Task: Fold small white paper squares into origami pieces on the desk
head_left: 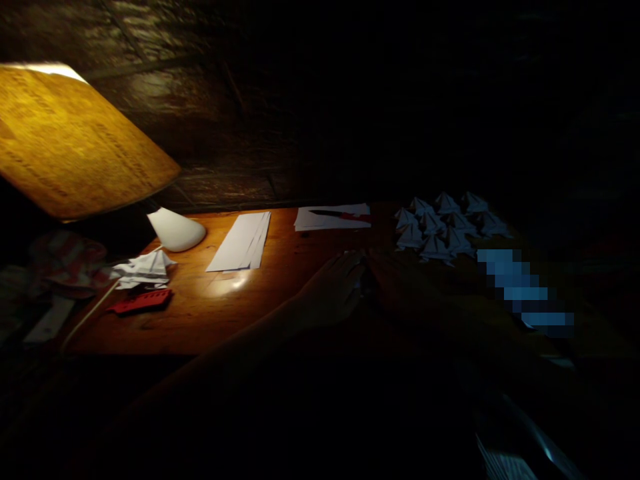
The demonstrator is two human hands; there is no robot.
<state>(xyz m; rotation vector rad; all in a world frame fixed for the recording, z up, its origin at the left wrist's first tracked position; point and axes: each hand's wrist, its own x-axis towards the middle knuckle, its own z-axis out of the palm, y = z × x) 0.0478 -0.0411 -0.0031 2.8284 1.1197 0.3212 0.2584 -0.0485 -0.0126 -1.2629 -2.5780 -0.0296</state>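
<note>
In the dim middle of the wooden table, my left hand rests low, its fingers bent and drawn together. My right hand lies close beside it, in deep shadow, so its fingers barely show. A small pale bit glints between the two hands; what it belongs to is hidden. Just beyond them, a knife with a dark blade and red handle lies across a stack of white paper. To the right stand several folded paper figures in a close group.
A lit lamp with a white base stands at the left. Near it lie paper strips, a crumpled folded paper and a red slotted object. A blurred-out bluish patch covers something at the right. The wooden table ends in front.
</note>
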